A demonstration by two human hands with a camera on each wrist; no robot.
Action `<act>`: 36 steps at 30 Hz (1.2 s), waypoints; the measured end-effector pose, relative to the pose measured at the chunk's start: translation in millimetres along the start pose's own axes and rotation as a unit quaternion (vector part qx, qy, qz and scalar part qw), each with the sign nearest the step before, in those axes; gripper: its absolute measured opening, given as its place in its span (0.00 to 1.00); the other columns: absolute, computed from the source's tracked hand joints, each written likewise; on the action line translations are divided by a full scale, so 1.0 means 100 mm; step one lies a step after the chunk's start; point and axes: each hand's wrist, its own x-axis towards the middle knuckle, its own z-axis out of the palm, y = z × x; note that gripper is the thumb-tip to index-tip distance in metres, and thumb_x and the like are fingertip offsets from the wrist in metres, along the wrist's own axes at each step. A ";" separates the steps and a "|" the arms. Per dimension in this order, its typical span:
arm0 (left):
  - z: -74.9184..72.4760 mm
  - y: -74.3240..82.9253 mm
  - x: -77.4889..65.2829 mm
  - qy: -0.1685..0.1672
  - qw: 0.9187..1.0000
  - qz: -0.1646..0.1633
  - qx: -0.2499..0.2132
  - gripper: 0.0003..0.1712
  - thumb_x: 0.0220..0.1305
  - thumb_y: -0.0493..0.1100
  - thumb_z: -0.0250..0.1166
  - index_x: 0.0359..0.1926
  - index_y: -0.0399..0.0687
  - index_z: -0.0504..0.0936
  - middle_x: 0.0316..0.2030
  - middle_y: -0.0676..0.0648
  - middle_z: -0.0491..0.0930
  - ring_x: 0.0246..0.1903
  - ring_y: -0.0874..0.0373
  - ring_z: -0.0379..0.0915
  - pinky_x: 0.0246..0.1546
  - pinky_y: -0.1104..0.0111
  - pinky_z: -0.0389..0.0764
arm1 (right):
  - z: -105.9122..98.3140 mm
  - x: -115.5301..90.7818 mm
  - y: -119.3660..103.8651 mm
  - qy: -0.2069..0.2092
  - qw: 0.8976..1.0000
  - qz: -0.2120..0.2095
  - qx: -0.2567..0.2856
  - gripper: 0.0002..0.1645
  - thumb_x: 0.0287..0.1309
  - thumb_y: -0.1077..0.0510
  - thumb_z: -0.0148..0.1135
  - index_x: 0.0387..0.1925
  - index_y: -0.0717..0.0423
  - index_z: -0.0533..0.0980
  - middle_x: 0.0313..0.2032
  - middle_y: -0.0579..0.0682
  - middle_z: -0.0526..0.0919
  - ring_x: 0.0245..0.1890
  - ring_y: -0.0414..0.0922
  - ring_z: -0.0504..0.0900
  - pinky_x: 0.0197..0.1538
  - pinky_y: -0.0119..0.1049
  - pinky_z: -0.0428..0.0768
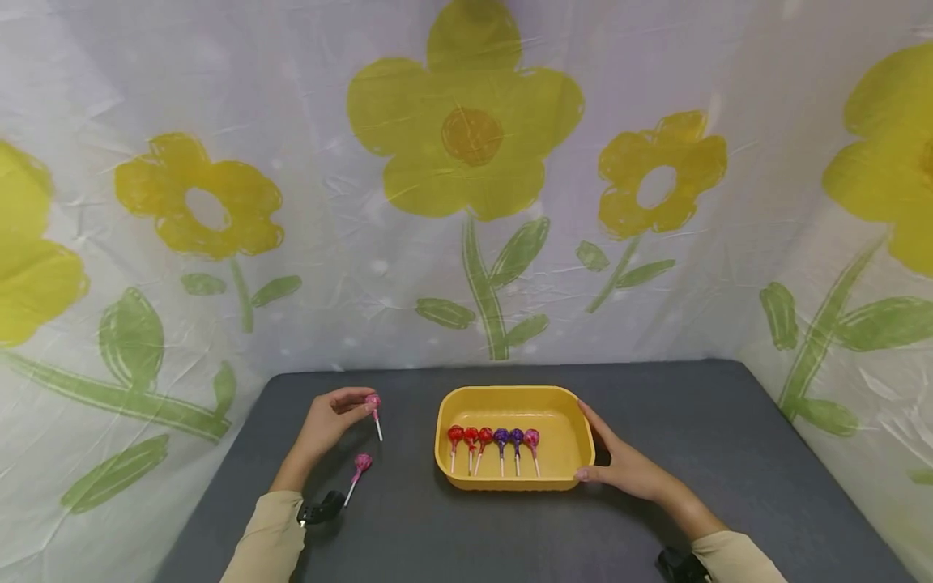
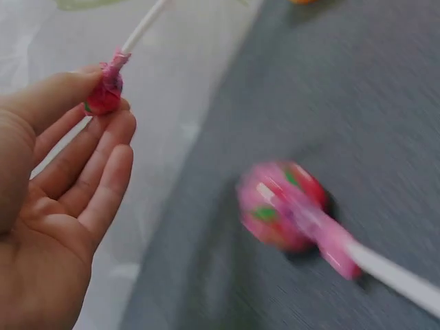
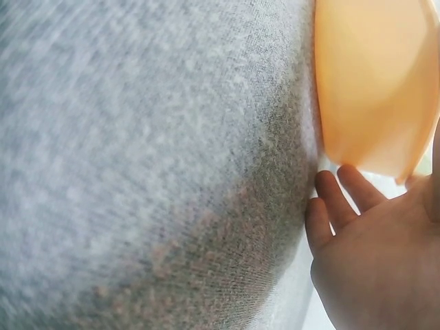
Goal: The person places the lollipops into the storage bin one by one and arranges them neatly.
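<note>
My left hand [image 1: 325, 423] pinches a pink lollipop [image 1: 374, 400] by its wrapped candy head, between thumb and fingertips. Its white stick points down toward the table in the head view. Nearer to me, a second pink lollipop [image 1: 362, 461] lies on the table beside the left wrist; it looms blurred in the left wrist view. Several lollipops stand in a row inside a yellow tray [image 1: 557, 405]: three red [image 1: 470, 436], two purple [image 1: 501, 436] and one pink [image 1: 532, 438]. At the tray's right end, my right hand [image 1: 630, 468] grips it, thumb at the near corner, fingers along the far side.
A dark grey table [image 1: 408, 526] lies under everything. Behind it and at both sides hangs a pale cloth [image 1: 328, 324] printed with yellow flowers. Dark straps [image 1: 321, 508] sit on both wrists, next to beige sleeves [image 1: 270, 534].
</note>
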 end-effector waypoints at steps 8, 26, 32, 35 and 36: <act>-0.03 0.39 0.24 0.011 0.999 0.018 -0.031 0.25 0.61 0.52 0.71 0.55 0.45 0.83 0.45 0.54 0.88 0.43 0.71 0.83 0.47 0.76 0.80 | 0.00 0.00 0.01 0.000 1.000 0.000 0.004 0.65 0.56 0.53 0.72 0.79 0.43 0.36 0.78 0.63 0.43 0.76 0.67 0.48 0.68 0.71 0.56; 0.17 1.07 0.82 -0.155 0.987 0.033 -0.011 0.28 0.61 0.57 0.69 0.58 0.49 0.82 0.50 0.48 0.86 0.48 0.58 0.84 0.60 0.53 0.79 | 0.00 0.00 0.03 0.004 1.000 -0.005 -0.004 0.66 0.55 0.52 0.73 0.80 0.43 0.36 0.78 0.64 0.44 0.76 0.67 0.49 0.68 0.72 0.56; 0.35 1.19 0.95 -0.237 0.970 0.039 -0.034 0.23 0.64 0.47 0.68 0.57 0.43 0.82 0.49 0.45 0.87 0.48 0.52 0.84 0.58 0.53 0.80 | -0.01 0.00 0.01 0.009 1.000 -0.003 -0.009 0.66 0.54 0.52 0.73 0.80 0.45 0.37 0.78 0.64 0.45 0.76 0.67 0.49 0.68 0.72 0.55; 0.45 1.21 0.98 -0.265 0.962 0.039 -0.051 0.20 0.65 0.43 0.67 0.56 0.40 0.82 0.46 0.48 0.88 0.46 0.51 0.84 0.56 0.55 0.82 | -0.01 0.00 0.01 0.008 1.000 -0.003 -0.013 0.66 0.54 0.51 0.74 0.80 0.44 0.37 0.78 0.64 0.44 0.76 0.67 0.49 0.68 0.72 0.56; 0.48 1.21 0.99 -0.273 0.960 0.038 -0.058 0.20 0.66 0.43 0.67 0.56 0.39 0.82 0.44 0.49 0.88 0.46 0.51 0.85 0.56 0.55 0.82 | -0.01 0.00 0.01 0.008 1.000 -0.004 -0.013 0.66 0.54 0.51 0.74 0.80 0.44 0.37 0.78 0.64 0.44 0.76 0.67 0.49 0.68 0.72 0.56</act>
